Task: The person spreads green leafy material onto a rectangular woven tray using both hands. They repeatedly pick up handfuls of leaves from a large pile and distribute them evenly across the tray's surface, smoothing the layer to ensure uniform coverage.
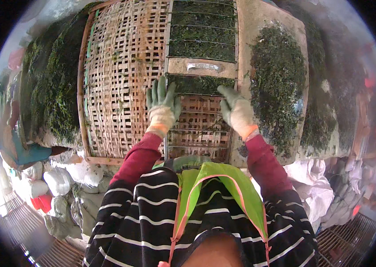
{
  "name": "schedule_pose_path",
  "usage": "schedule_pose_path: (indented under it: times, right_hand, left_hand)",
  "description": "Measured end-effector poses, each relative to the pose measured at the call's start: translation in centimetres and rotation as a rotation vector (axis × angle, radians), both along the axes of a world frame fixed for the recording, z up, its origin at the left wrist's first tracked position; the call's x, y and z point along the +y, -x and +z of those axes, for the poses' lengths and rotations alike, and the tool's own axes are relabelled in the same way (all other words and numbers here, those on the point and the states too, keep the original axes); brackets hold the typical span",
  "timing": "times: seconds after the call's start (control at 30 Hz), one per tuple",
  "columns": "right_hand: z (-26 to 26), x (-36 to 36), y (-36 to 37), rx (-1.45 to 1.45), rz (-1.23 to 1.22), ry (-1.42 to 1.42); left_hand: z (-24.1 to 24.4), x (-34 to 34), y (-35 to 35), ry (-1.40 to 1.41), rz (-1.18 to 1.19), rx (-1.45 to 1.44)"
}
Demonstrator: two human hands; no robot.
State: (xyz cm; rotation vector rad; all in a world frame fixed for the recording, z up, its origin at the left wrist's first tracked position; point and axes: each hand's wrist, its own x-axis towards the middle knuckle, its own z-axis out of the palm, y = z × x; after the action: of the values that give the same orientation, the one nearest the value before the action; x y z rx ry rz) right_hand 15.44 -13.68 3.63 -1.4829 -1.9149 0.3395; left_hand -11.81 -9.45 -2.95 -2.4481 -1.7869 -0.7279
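Note:
My left hand (162,106), in a glove with grey-green fingers, spreads over the left rail of a narrow wire-crossed frame (166,137). My right hand (238,108), gloved alike, is at the frame's right side, fingers apart and holding nothing. Between my fingertips a band of chopped dark green leafy matter (204,85) lies in the frame. Just beyond it rests a flat board (178,66) with a metal handle (204,67). Farther bands of the greens (203,31) fill the frame between thin wires. Nearer me, woven slats (201,130) show through with a few scraps.
A woven bamboo-like tray (124,83) with a wooden rim (83,83) lies left. Heaps of greens stand left (59,80) and on a pale board at right (276,86). White sacks (311,187) lie below the right side. Slatted flooring (348,237) shows at lower right.

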Motion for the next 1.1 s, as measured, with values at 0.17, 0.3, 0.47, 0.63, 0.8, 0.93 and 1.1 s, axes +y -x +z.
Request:
schedule_pose_path:
  times: [0.17, 0.3, 0.47, 0.63, 0.8, 0.93, 1.1]
  right_hand:
    - [-0.7, 0.6, -1.1, -0.215, 0.003, 0.054]
    - [1.2, 0.7, 1.0, -0.083, -0.002, 0.211]
    - [0.4, 2.7, 7.1, -0.121, 0.205, 0.419]
    - [1.4, 7.5, 8.8, 0.742, 0.063, 0.39]
    - [3.6, 11.4, 4.4, -0.297, 0.109, 0.054]
    - [2.8, 13.8, 3.3, -0.353, 0.3, 0.026]
    - [5.1, 9.9, 3.5, -0.093, 0.329, 0.092]
  left_hand:
    - [0.3, -0.7, 0.1, -0.062, -0.085, -0.232]
    - [0.9, -3.9, 2.3, -0.057, 0.054, -0.187]
    - [-0.7, -4.1, 4.5, -0.023, 0.149, -0.141]
    - [0.0, -0.8, 3.4, -0.016, 0.201, -0.103]
    - [2.0, 1.3, 1.0, 0.038, 0.073, -0.216]
    - [1.2, -0.1, -0.4, 0.017, -0.181, -0.107]
    - [0.4, -1.9, 2.2, 0.022, -0.029, -0.23]
